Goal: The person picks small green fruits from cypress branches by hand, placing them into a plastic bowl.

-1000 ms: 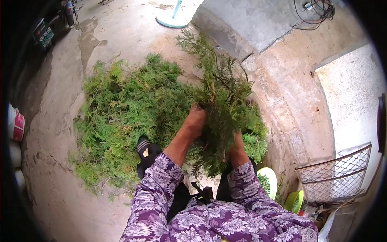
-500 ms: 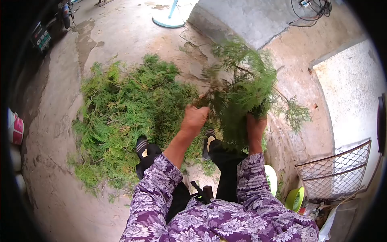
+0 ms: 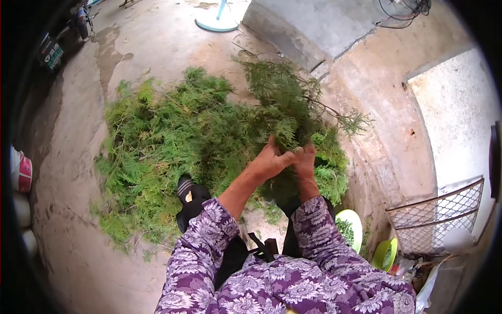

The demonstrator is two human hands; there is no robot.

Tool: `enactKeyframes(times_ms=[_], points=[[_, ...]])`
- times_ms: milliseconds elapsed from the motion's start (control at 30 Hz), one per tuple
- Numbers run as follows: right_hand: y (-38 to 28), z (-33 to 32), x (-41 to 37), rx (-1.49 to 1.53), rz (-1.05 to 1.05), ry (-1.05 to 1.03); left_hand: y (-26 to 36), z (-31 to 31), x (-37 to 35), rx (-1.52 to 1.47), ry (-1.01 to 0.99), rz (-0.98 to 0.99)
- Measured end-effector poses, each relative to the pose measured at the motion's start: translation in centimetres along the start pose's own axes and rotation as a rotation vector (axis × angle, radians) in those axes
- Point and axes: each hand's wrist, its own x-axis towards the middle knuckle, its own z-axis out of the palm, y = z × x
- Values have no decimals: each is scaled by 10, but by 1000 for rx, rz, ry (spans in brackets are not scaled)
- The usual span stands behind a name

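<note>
A leafy evergreen branch (image 3: 280,99) with flat, feathery green sprays is held up in front of me, its tips fanning away. My left hand (image 3: 273,159) is closed on its near part, the thumb pointing right. Close against it, my right hand (image 3: 304,163) is closed on the same branch; foliage hides some of its fingers. To the left, a large pile of cut evergreen branches (image 3: 162,141) covers the floor around my left shoe (image 3: 185,189). More green sprays (image 3: 330,175) lie right of my right hand.
A white bowl (image 3: 356,225) with green bits and a lime-green basin (image 3: 386,254) stand at my right, near a wire-mesh rack (image 3: 442,217). Ahead are a pale blue round stand base (image 3: 217,23) and a concrete step (image 3: 298,26). White-and-red containers (image 3: 23,172) line the left.
My right hand has moved left and meets my left hand, which has shifted slightly right and lower. The held branch has swung left and now leans away from me.
</note>
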Motion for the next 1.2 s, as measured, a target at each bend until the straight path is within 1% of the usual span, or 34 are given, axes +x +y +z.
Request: enactKeyframes(times_ms=[33,67,133,167,200,267,333,367,400,433,467,500,533,567,600,633,667,700,733,767,800,833,867,900,933,1000,1033,1100,1167,1200], points=[[-4,-15,0,95,92,-169,2,0,-2,1,-1,-1],[1,-23,-3,96,95,-167,6,0,-4,24,-9,9],[14,-34,-12,-187,374,-254,2,0,-6,47,-29,9],[-40,-27,-5,141,635,-134,-5,-2,-4,12,0,-50],[-33,-26,-9,145,652,-97,-9,-2,-3,-22,18,-116],[-12,-34,-17,-545,26,-322,-8,-5,0,-1,-42,-197],[-82,-30,7,-55,441,-350,5,-1,-2,-43,-29,-267],[-50,-21,-2,146,490,-298,1,-6,-2,-36,-63,-280],[-17,-13,-11,349,526,-246,-7,-12,-2,-56,-86,-364],[-23,-11,-9,353,527,-217,-12,-15,-2,-74,-103,-448],[-38,-10,-6,513,448,-203,-14,-13,-5,-65,-125,-455],[-50,-12,-5,674,366,-190,-14,-12,-9,-93,-10,-496],[-57,-16,-5,679,366,-168,-13,-10,-14,-118,108,-535],[-63,-21,-5,612,440,-200,-15,-9,-17,-143,227,-572],[-63,-26,-6,544,518,-231,-17,-9,-17,-130,212,-584],[-52,-26,-9,550,521,-207,-20,-8,-16,-188,104,-504],[-33,-21,-14,561,426,-168,-23,-7,-14,-246,-4,-426],[-25,-19,-15,569,330,-130,-21,-1,-11,-236,-21,-438],[-17,-22,-16,573,332,-110,-15,6,-8,-150,-56,-405],[-14,-25,-14,604,362,-113,-12,12,-5,-66,-90,-369],[-11,-29,-12,637,392,-118,-14,15,-3,-59,-101,-379],[-10,-36,-8,643,396,-104,-14,18,1,63,-121,-346],[-13,-46,0,605,533,-159,-18,20,5,183,-141,-310],[-11,-57,5,565,670,-217,-22,21,8,235,-160,-289],[-1,-67,10,571,675,-210,-23,24,10,238,-165,-296],[30,-85,18,439,650,-231,-22,28,12,327,-167,-192],[91,-80,4,251,621,-2,-28,28,11,290,-133,-204],[40,-130,46,442,657,-15,-31,30,12,278,-119,-248],[67,-168,60,268,686,74,-37,27,11,297,-90,-313],[76,-188,69,135,738,118,-38,26,10,298,-90,-319]])
